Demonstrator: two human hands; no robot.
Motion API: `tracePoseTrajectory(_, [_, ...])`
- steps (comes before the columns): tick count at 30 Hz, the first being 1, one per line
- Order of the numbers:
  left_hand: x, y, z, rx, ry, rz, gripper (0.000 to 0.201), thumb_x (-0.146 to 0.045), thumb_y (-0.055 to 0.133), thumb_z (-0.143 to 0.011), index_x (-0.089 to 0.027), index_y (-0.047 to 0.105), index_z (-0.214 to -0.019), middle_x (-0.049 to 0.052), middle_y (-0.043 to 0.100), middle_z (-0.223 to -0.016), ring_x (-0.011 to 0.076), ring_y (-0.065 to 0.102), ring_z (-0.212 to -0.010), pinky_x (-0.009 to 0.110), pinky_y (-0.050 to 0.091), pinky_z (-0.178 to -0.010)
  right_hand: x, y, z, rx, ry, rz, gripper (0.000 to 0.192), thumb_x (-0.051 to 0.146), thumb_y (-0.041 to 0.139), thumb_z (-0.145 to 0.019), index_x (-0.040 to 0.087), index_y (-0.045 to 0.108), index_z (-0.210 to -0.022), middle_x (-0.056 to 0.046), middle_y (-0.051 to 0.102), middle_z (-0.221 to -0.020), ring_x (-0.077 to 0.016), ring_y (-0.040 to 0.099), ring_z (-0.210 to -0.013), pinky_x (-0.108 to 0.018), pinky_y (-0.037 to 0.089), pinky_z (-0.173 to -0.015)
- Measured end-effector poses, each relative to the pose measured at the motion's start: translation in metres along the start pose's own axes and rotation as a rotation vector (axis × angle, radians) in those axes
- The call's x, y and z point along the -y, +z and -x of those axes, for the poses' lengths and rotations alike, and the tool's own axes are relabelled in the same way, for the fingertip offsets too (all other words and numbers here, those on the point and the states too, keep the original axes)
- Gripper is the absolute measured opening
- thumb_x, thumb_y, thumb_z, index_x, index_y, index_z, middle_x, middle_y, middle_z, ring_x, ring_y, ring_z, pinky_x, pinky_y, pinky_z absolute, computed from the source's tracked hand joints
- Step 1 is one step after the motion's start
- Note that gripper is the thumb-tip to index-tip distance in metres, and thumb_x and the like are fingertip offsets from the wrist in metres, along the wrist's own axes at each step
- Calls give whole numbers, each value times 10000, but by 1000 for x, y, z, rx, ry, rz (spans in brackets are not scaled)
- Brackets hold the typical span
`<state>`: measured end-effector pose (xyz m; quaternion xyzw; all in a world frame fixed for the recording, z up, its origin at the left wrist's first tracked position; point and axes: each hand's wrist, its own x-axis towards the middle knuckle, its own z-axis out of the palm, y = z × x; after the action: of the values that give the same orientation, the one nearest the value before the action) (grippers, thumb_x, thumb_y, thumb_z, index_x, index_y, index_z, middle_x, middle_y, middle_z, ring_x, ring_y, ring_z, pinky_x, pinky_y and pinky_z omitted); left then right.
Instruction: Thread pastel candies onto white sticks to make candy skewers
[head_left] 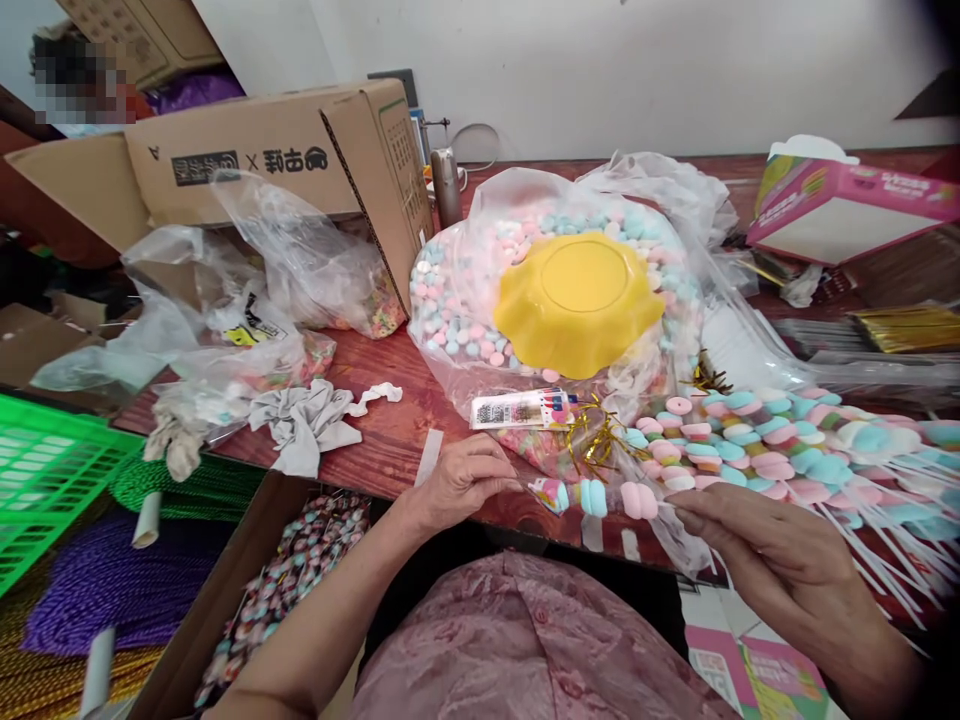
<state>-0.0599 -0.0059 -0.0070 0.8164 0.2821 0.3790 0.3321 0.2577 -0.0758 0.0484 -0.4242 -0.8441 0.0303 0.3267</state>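
Observation:
A marshmallow skewer (592,498) with pink and blue pieces lies level between my two hands, in front of the table edge. My left hand (466,482) is closed in a pinch at its left end, beside a colourful piece. With thumb and fingers together, my right hand (784,560) grips the other end, where clear film hangs down. Many finished-looking marshmallow skewers (772,440) with white sticks are heaped behind my right hand. Just beyond the held skewer are gold tinsel ties (596,435) and a small printed packet (521,409).
A yellow wavy-edged bowl (577,300) rests upside down on a large clear bag of marshmallows (457,310). Cardboard boxes (270,160) stand at the left back. A carton of skewers (300,570) and a green basket (60,480) are lower left. Another person (82,80) is at far left.

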Motion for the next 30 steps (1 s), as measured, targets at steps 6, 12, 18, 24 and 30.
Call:
tracePoseTrajectory(6, [-6,-6,4,67,-2,33,319,-390,569,-955,-162,768,-855,108,702,-816,163,656,-774,273,542,-720,8,3,-5,32,-203,189,374,20,473,-854,240,679,-1075,-15,732,-818,-173,678,-683,-310,536,-614])
tracePoseTrajectory(12, [-14,-5,4,141,-142,162,266,-382,608,-933,-168,754,-992,90,724,-893,167,672,-818,260,526,-757,5,3,-7,62,-131,-21,345,67,519,-895,266,656,-1141,-3,715,-795,-152,663,-680,-279,517,-577])
tracePoseTrajectory(18, [-31,2,-2,399,-387,183,444,-434,847,-687,-152,714,-1003,-18,669,-786,136,587,-714,213,434,-645,7,11,-9,30,-172,84,399,71,509,-865,298,697,-1133,-13,767,-915,-185,702,-765,-333,542,-680])
tracePoseTrajectory(24, [-36,9,-3,437,-419,67,306,-408,807,-748,-149,645,-765,-53,592,-671,93,508,-606,202,340,-576,12,7,-23,180,-257,84,345,60,464,-874,231,662,-1098,-13,734,-857,-176,648,-743,-323,478,-673])
tracePoseTrajectory(30, [-42,14,-6,331,-409,-184,282,-339,793,-751,-154,594,-674,-27,556,-645,110,455,-597,242,287,-575,18,6,-42,280,-199,29,345,26,415,-865,211,648,-1038,0,663,-750,-147,597,-661,-289,411,-618])
